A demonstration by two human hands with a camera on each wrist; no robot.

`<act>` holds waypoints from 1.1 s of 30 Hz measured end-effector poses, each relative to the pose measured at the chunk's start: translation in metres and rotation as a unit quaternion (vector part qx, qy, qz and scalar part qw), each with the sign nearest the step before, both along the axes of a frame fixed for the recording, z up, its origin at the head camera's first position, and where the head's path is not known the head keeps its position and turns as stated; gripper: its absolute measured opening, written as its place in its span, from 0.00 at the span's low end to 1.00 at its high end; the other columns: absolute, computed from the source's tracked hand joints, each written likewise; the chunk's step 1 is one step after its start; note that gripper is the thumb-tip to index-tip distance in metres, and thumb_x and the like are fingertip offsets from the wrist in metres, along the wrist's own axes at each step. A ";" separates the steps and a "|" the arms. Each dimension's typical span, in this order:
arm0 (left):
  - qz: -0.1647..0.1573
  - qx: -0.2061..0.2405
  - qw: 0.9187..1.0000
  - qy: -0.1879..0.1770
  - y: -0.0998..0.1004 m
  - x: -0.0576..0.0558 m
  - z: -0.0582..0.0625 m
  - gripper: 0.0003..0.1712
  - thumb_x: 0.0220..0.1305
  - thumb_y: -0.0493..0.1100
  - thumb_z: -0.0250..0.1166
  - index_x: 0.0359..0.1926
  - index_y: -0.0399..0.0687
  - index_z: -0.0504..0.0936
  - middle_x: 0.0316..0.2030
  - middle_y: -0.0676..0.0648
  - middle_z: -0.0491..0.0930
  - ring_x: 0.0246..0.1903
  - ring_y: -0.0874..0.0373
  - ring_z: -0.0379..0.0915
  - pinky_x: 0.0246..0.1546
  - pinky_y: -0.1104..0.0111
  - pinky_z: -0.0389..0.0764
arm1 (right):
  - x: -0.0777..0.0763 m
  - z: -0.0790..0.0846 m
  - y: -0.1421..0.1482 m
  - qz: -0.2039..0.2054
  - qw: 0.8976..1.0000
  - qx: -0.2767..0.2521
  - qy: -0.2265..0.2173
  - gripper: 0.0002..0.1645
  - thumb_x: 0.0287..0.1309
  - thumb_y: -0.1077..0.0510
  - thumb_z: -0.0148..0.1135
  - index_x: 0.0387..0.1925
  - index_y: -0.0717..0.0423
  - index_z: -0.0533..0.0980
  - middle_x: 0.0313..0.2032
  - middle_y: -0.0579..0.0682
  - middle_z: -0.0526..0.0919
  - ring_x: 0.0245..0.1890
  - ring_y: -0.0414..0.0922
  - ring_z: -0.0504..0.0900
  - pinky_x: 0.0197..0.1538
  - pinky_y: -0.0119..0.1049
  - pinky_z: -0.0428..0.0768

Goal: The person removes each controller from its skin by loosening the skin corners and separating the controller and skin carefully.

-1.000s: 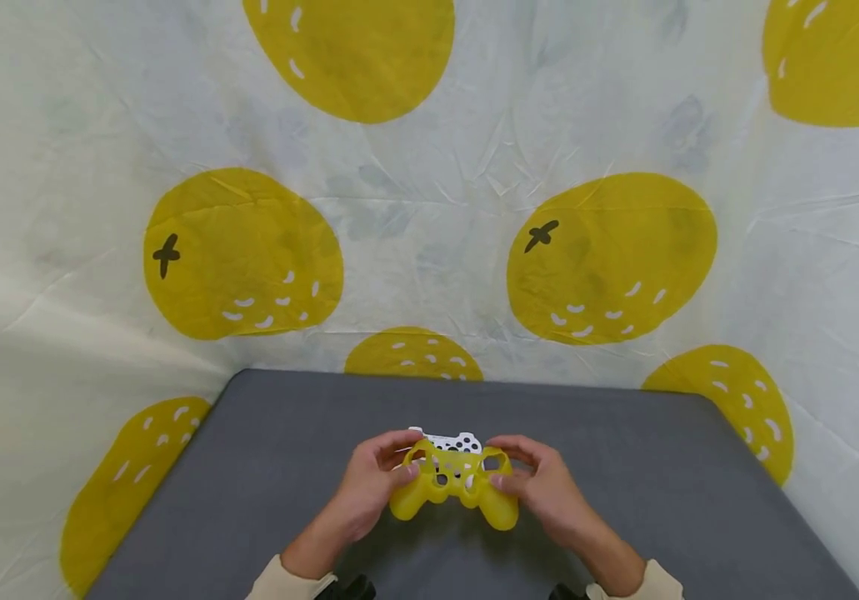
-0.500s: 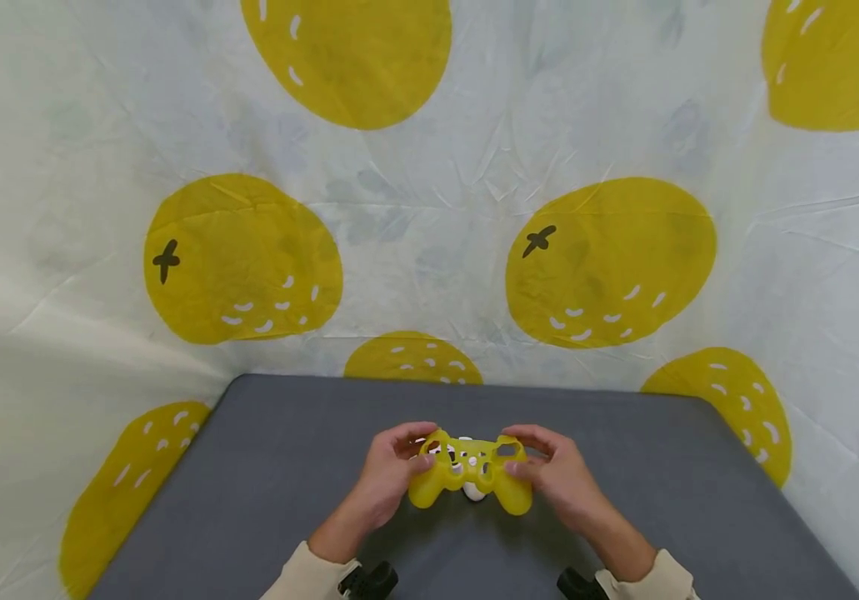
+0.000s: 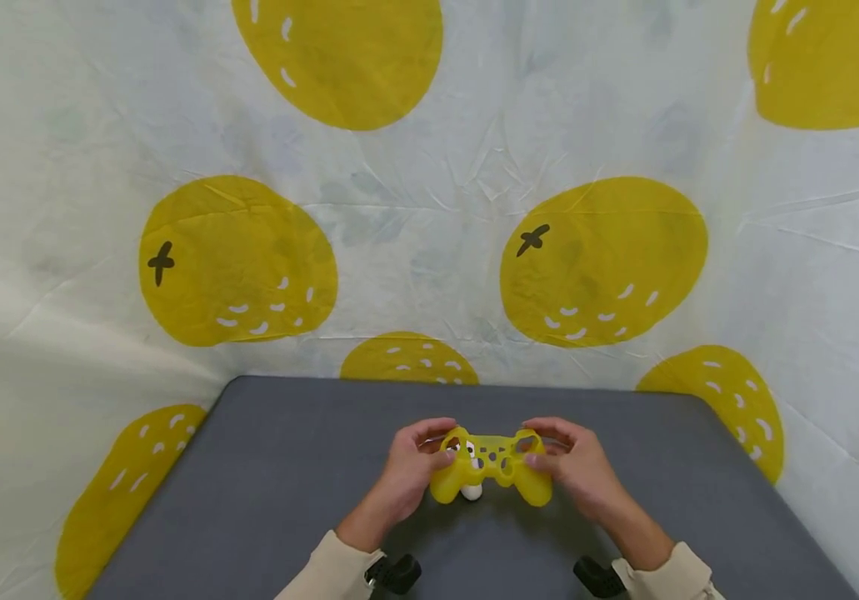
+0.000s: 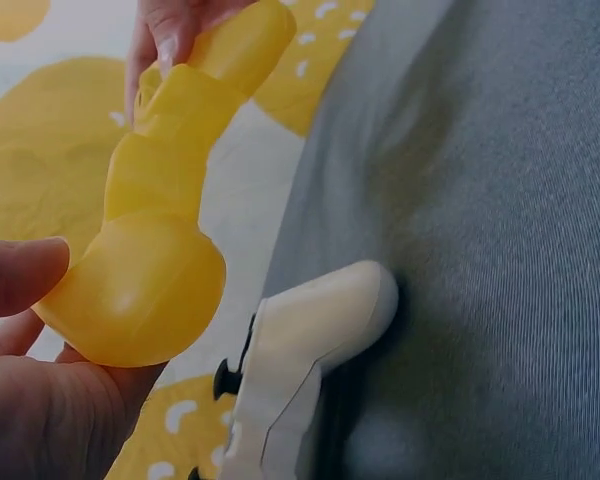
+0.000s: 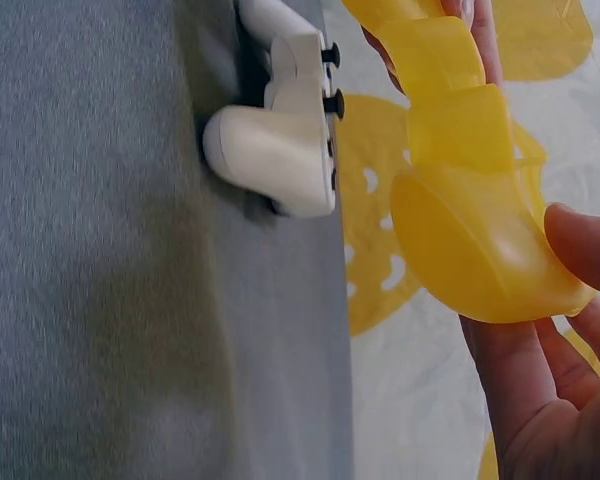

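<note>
A yellow, translucent, rubbery game controller cover (image 3: 532, 485) is held up over the table between both hands. My left hand (image 3: 405, 473) pinches its left side, thumb on the near face and fingers behind. At the other end, my right hand (image 3: 583, 468) grips the cover the same way. A white game controller (image 4: 305, 345) with black thumbsticks lies on the table below, apart from the cover in both wrist views. From the head view the cover hides most of that controller; one white handle shows beneath it and bits of white through the left openings.
The dark grey cloth-covered table (image 3: 309, 433) spreads all around the hands. Behind it and at both sides hangs a white sheet (image 3: 414, 258) printed with large yellow fruit. Black wrist cameras (image 3: 393, 575) sit by the cream sleeves (image 3: 335, 571).
Both hands have shifted right with the cover in their grip. The white controller, earlier showing above the cover's top edge, is now mostly hidden behind it.
</note>
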State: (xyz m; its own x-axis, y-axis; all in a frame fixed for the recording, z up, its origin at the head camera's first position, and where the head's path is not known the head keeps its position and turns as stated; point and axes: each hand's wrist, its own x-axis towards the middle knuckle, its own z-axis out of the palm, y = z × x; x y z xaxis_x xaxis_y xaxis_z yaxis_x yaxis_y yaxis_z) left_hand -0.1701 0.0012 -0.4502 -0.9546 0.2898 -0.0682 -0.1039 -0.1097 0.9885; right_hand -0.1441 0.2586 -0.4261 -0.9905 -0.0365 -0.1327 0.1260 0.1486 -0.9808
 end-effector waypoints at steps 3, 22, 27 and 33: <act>0.005 -0.002 1.000 -0.009 0.006 -0.001 -0.001 0.26 0.66 0.24 0.63 0.65 0.31 0.77 0.64 0.34 0.77 0.65 0.37 0.76 0.64 0.53 0.81 | -0.002 -0.001 0.005 -0.004 1.000 0.008 0.006 0.29 0.60 0.69 0.70 0.64 0.64 0.77 0.63 0.63 0.80 0.51 0.48 0.88 0.47 0.35 0.87; -0.001 0.026 1.000 0.002 0.045 -0.008 -0.016 0.27 0.63 0.22 0.63 0.64 0.30 0.77 0.62 0.32 0.77 0.62 0.37 0.78 0.63 0.57 0.83 | -0.008 -0.011 0.042 -0.038 0.999 0.030 -0.014 0.30 0.60 0.67 0.72 0.64 0.65 0.76 0.62 0.61 0.81 0.55 0.48 0.86 0.48 0.36 0.89; 0.012 0.034 0.999 0.008 0.057 -0.008 -0.020 0.28 0.59 0.21 0.63 0.62 0.29 0.78 0.61 0.31 0.79 0.60 0.38 0.80 0.59 0.60 0.84 | -0.010 -0.015 0.051 -0.044 0.998 0.041 -0.011 0.29 0.61 0.67 0.72 0.64 0.64 0.77 0.63 0.62 0.81 0.55 0.48 0.86 0.47 0.37 0.89; 0.021 0.025 0.999 0.003 0.070 -0.010 -0.024 0.27 0.57 0.21 0.65 0.60 0.31 0.81 0.58 0.33 0.82 0.57 0.41 0.82 0.57 0.61 0.85 | -0.012 -0.020 0.060 -0.058 0.997 0.057 -0.009 0.29 0.61 0.67 0.71 0.64 0.66 0.76 0.63 0.63 0.80 0.54 0.48 0.85 0.47 0.36 0.89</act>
State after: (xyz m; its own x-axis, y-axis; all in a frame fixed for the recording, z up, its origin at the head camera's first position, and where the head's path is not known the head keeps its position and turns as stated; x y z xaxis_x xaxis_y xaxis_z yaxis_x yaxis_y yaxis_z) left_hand -0.1802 0.0713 -0.4743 -0.9665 0.2520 -0.0488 -0.0923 -0.1641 0.9821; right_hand -0.1563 0.3181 -0.4466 -0.9845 0.0953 -0.1475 0.1667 0.2426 -0.9557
